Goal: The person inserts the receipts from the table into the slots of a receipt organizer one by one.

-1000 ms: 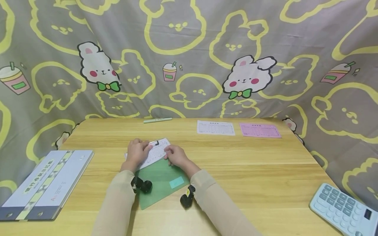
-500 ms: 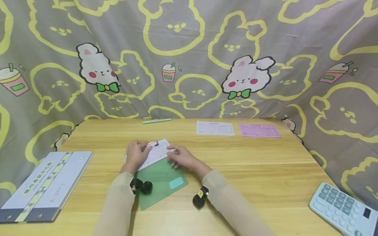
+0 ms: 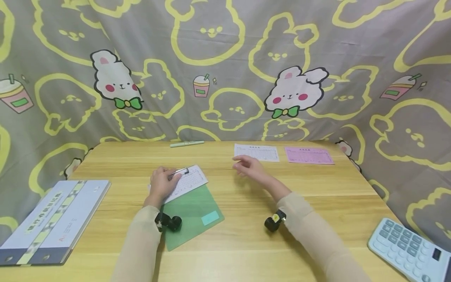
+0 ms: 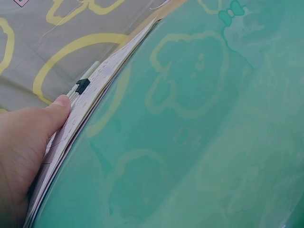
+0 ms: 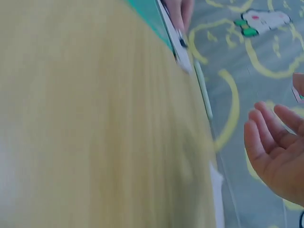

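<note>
My left hand [image 3: 163, 184] holds a stack of white printed forms [image 3: 192, 181] at its left end. A black clip [image 4: 83, 86] with silver handles sits on the forms, beside my thumb. Where my other left fingers go under or behind the stack is hidden. The stack lies slanted across the far part of a green translucent folder [image 3: 190, 223] with a pale teal label. My right hand [image 3: 251, 168] is in the air right of the stack, fingers loosely bent and holding nothing. Just beyond it lies a white form [image 3: 256, 150], with a pink form [image 3: 309, 155] to its right.
A pale green pen [image 3: 187, 144] lies at the table's back edge. On the left is a thick grey-blue ledger book [image 3: 60, 219]. At the right front lies a light blue calculator [image 3: 410, 248]. A patterned curtain [image 3: 225, 70] hangs behind the wooden table [image 3: 282, 219].
My right hand has let go of the stack's right edge and moved right and away from me, towards the white form. My left hand stays in place on the stack.
</note>
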A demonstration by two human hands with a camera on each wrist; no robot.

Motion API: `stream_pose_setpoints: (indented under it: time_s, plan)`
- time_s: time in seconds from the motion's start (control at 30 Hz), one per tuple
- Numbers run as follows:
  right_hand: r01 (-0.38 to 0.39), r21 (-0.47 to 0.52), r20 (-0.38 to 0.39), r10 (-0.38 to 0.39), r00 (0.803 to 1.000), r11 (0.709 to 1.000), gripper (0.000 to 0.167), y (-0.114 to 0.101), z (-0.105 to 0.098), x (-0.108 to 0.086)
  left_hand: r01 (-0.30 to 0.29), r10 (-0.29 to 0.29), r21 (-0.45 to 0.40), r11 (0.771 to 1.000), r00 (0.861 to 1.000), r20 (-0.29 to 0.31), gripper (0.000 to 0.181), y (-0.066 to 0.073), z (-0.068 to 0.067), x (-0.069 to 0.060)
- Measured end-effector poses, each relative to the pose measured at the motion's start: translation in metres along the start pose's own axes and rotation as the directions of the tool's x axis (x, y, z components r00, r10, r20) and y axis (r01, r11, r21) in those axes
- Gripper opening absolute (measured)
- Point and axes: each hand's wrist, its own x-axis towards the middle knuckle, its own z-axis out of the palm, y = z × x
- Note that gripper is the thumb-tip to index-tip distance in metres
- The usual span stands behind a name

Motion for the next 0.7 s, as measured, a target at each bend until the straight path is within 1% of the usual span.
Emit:
stream_pose_setpoints:
  time_s: [0.1,0.17,0.23,0.3,0.4,0.57,0.63,0.7]
  plan:
    - [0.007,-0.113,-0.089,-0.017,0.996,0.994,0.038,0.003,-0.023,-0.002,0.009,-0.009,0.001,1.000,1.000,0.005,0.043,0.000,0.000,0.000]
    - [-0.011,-0.181,-0.150,-0.017,0.988,0.983,0.039,0.006,-0.039,-0.003,0.018,-0.018,0.007,1.000,1.000,0.011,0.043,0.001,-0.001,0.000]
    - [-0.038,-0.224,-0.209,-0.010,0.978,0.974,0.041,0.010,-0.057,-0.005,0.022,-0.022,0.009,1.000,1.000,0.017,0.043,0.001,-0.002,0.000]
    - [-0.077,-0.240,-0.266,0.011,0.964,0.968,0.043,0.014,-0.075,-0.007,0.023,-0.023,0.014,1.000,1.000,0.014,0.043,0.001,-0.001,0.000]
    - [-0.136,-0.230,-0.341,0.051,0.939,0.963,0.050,0.023,-0.104,-0.009,0.022,-0.022,0.020,1.000,1.000,0.007,0.043,0.000,-0.001,0.000]
    - [-0.231,-0.189,-0.470,0.119,0.874,0.954,0.059,0.040,-0.148,-0.017,0.024,-0.024,0.019,1.000,1.000,0.010,0.043,0.000,-0.001,0.000]
    - [-0.277,-0.186,-0.493,0.154,0.856,0.943,0.065,0.046,-0.162,-0.021,0.022,-0.023,0.013,1.000,1.000,0.011,0.043,0.001,-0.001,0.000]
    - [-0.325,-0.211,-0.494,0.186,0.849,0.922,0.072,0.053,-0.174,-0.026,0.019,-0.020,0.008,1.000,1.000,0.008,0.043,0.002,-0.002,0.000]
